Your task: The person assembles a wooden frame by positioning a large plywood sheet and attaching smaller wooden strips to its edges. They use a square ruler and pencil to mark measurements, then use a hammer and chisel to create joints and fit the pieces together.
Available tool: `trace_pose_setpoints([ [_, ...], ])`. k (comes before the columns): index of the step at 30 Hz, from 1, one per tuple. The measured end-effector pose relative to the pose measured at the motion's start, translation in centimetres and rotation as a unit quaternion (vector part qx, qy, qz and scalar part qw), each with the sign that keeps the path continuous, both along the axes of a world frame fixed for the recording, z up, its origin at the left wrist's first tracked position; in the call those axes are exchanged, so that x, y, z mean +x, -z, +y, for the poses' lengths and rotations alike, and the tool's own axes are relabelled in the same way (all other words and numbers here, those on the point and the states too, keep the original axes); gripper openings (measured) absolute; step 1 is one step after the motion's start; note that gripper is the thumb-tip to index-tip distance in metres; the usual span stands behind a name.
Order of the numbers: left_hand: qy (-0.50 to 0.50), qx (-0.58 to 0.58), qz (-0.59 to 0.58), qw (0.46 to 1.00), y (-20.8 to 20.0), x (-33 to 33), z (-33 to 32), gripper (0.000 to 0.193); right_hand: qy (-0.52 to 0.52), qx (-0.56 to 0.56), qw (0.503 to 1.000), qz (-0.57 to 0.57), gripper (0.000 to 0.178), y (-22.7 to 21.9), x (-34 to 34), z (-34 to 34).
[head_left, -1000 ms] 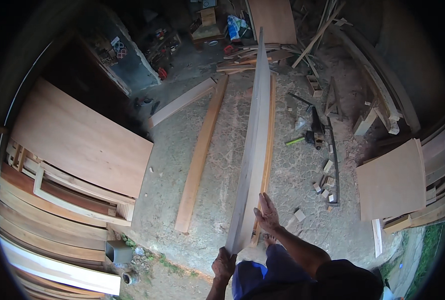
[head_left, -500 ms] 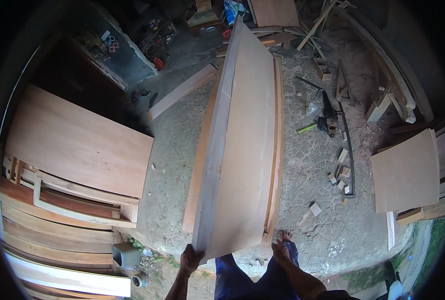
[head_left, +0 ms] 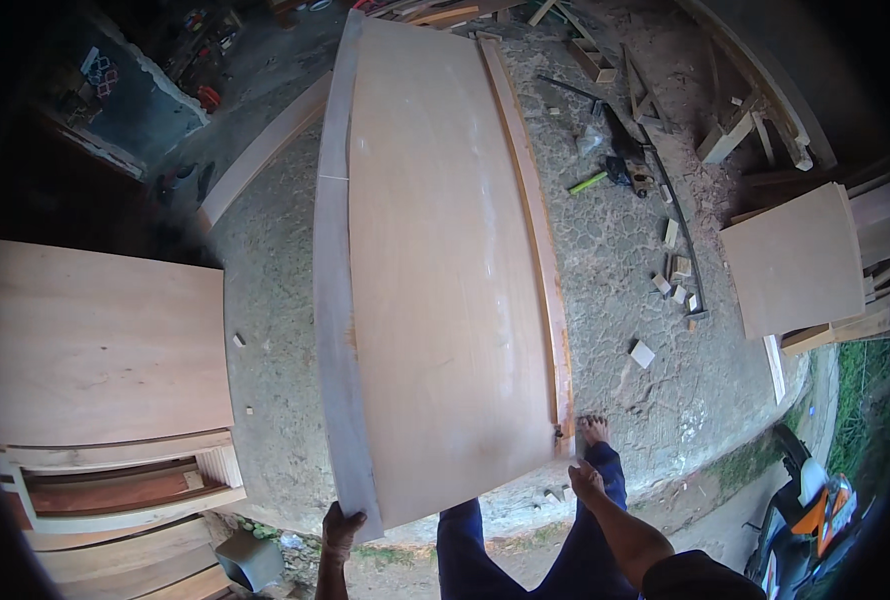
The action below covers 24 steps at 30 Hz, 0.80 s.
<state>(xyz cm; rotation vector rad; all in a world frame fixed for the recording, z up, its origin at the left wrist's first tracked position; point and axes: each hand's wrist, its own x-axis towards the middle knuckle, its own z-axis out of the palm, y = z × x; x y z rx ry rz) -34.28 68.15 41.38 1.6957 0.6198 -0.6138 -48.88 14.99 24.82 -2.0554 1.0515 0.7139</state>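
A long wooden panel with a pale plywood face reaches from just before my legs far ahead over the floor. A greyish board forms its left edge, and a narrow wooden strip runs along its right side. At the near left corner my left hand is closed round the end of the greyish board. My right hand is closed at the near right corner, by the strip's end; its fingertips are partly hidden there. Under the near edge my legs show, with one bare foot beside the corner.
Plywood sheets lie at left above a wooden frame. Right of the panel are small wood blocks, a long bar clamp and a green-handled tool. Another plywood sheet leans at right; a motorcycle stands lower right.
The panel's left edge has tipped down and leftward, so its broad face now shows more fully. Both hands stay at its near corners. The view has turned somewhat, bringing the motorcycle in.
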Motion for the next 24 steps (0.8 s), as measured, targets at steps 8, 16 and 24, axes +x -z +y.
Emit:
trace_pose_setpoints([
  [8,-0.101,-0.020,0.037,0.994,11.1,0.9,8.0,0.037,0.001,-0.109,0.994,-0.003,0.084,6.3,6.0,-5.2],
  [16,-0.144,0.006,0.080,0.986,18.8,-0.7,8.2,0.061,0.152,-0.043,0.987,0.009,0.098,14.6,6.0,-11.7],
  [24,-0.100,0.125,0.076,0.984,22.3,-1.1,7.7,0.074,0.255,0.057,0.965,-0.016,0.056,13.5,5.7,-11.9],
])
